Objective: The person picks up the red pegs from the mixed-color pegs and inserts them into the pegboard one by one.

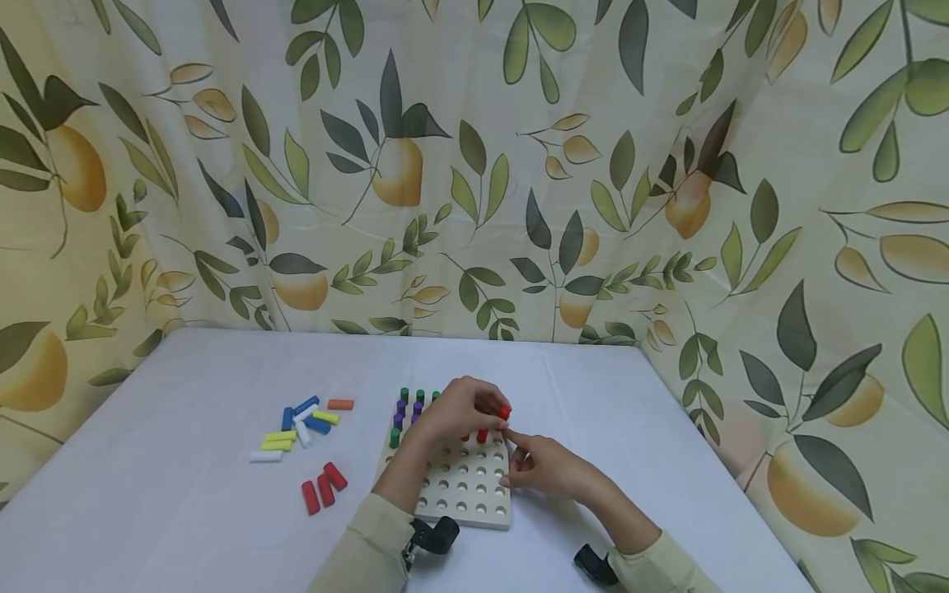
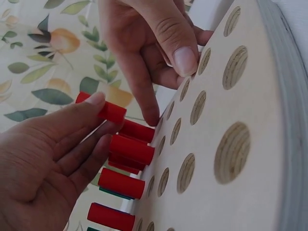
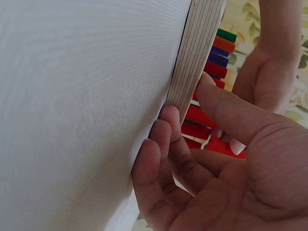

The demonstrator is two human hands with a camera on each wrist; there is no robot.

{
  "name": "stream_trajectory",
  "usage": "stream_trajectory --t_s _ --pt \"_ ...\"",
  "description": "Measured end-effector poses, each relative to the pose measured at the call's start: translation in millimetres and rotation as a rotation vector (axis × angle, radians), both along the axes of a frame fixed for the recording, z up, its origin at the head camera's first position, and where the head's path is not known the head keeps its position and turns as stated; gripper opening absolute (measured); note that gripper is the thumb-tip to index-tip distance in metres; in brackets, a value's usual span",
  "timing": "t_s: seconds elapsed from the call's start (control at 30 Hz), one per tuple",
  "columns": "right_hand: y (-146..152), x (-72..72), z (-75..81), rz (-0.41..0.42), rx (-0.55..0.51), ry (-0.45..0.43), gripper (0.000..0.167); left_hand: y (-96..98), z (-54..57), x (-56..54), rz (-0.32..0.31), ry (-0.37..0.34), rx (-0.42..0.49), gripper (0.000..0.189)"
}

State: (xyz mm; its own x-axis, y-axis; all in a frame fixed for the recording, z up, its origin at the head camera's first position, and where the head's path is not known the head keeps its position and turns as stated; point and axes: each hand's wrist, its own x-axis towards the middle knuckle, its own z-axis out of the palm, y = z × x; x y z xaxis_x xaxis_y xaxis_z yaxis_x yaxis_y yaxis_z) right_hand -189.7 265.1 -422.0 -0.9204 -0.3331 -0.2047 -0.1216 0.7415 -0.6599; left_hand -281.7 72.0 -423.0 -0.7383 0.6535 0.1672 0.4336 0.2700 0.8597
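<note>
A wooden pegboard [image 1: 482, 520] lies on the table, its near holes bare and its far rows filled with pegs. Between thumb and fingertips, my left hand [image 1: 458, 412] pinches a red peg [image 2: 113, 109] over the board's far right part. Just below it, red pegs [image 2: 132, 150] stand in a row of holes. My right hand [image 1: 552, 469] holds the board's right edge: the thumb lies at the top face and the curled fingers rest against the layered side [image 3: 195, 53]. Its index fingertip reaches the end of the red row. My left forearm hides part of the board.
Three loose red pegs [image 1: 325, 490] lie left of the board. Farther back is a scattered group of blue, white and yellow pegs [image 1: 278, 445], with an orange peg [image 1: 341, 404] beside it. A patterned curtain [image 1: 474, 272] hangs behind the white table [image 1: 185, 494].
</note>
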Motion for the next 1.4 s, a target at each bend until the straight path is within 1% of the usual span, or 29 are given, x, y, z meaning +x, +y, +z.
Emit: stream_trajectory --t_s 0.07,0.23,0.37,0.53,0.8,1.03,1.4 --pt "0 0.0 0.0 0.001 0.001 0.001 0.082 -1.9 1.4 -0.1 -0.01 -0.002 -0.011 0.018" --pt "1 -0.5 -0.1 0.004 0.011 0.007 0.078 -6.1 3.3 -0.3 -0.041 -0.036 -0.018 0.018" --pt "0 -0.8 -0.3 0.006 0.012 0.009 0.076 -6.6 1.0 -0.5 -0.056 -0.058 -0.014 0.019" --pt "0 -0.4 0.1 -0.005 0.012 0.0 0.08 -4.6 -3.8 -0.2 -0.047 -0.068 -0.034 0.017" --pt "0 0.1 0.8 -0.001 0.011 0.006 0.08 -0.9 -7.4 1.2 -0.027 -0.048 -0.046 0.015" --pt "2 -0.7 -1.0 0.017 -0.001 0.028 0.077 2.9 -8.4 3.2 -0.012 -0.041 -0.024 0.013" --pt "2 -1.7 -0.1 0.031 -0.012 0.028 0.076 4.4 -7.8 5.2 0.031 -0.054 -0.048 0.014"
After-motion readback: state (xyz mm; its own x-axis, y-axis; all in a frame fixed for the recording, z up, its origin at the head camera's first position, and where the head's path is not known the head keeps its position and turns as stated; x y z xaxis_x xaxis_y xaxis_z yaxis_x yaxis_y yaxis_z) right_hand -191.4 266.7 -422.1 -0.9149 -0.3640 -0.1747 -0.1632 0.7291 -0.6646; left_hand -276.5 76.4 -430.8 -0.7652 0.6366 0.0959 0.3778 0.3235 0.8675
